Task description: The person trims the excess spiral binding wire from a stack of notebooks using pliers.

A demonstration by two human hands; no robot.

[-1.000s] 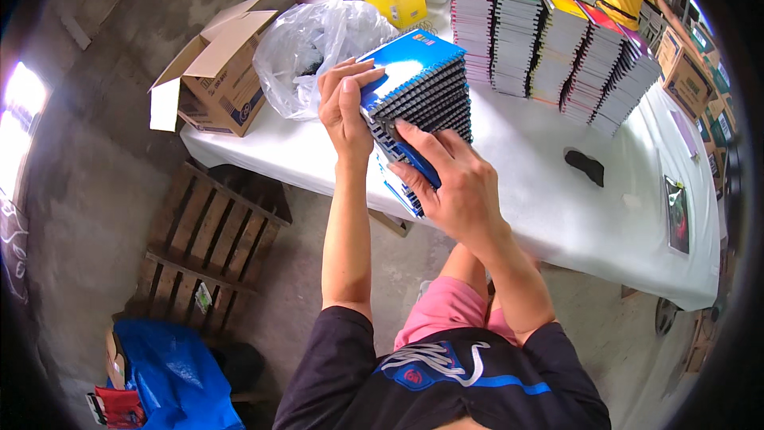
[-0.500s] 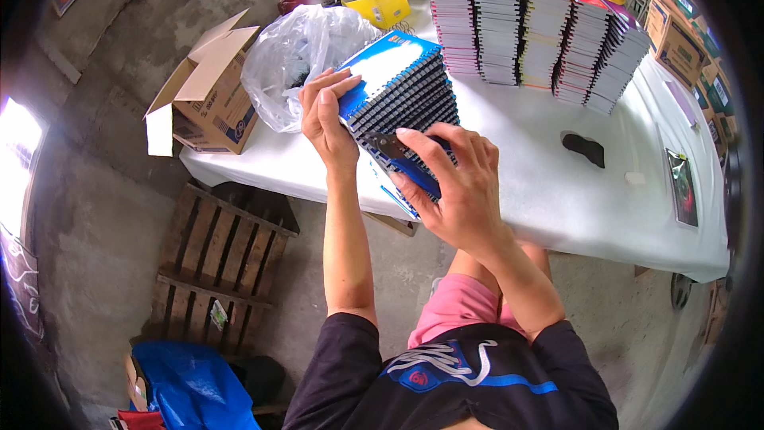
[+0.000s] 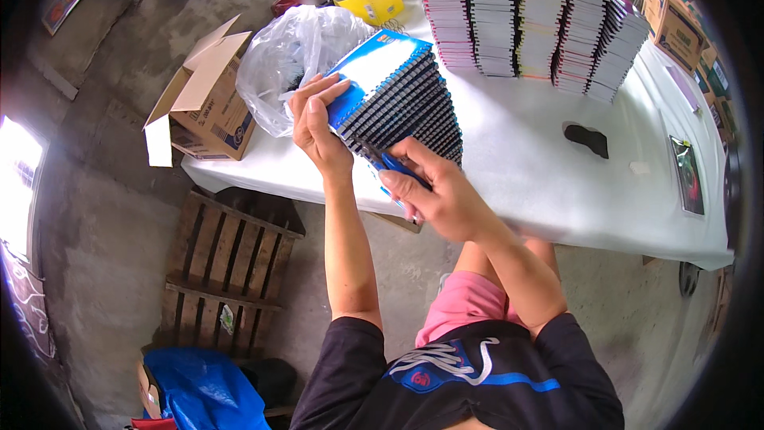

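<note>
The fingers of the right hand (image 3: 452, 203) are closed around blue-handled pliers (image 3: 395, 166), whose tip sits at the near left corner of the blue notebook stack (image 3: 380, 72) (whether it bites a coil is too small to tell). The left hand's fingers (image 3: 338, 89) curl partly over that stack's left edge, touching the top cover; how tightly they grip, I cannot tell. The stack thus lies between both hands, just ahead of the right one, on the desk (image 3: 541, 183). The step in hand looks like working a coil end; it calls for a steady stack and a well-placed tip. Left of the stack is a plastic bag (image 3: 290, 56); beyond it, rightward, coloured notebooks (image 3: 493, 24).
</note>
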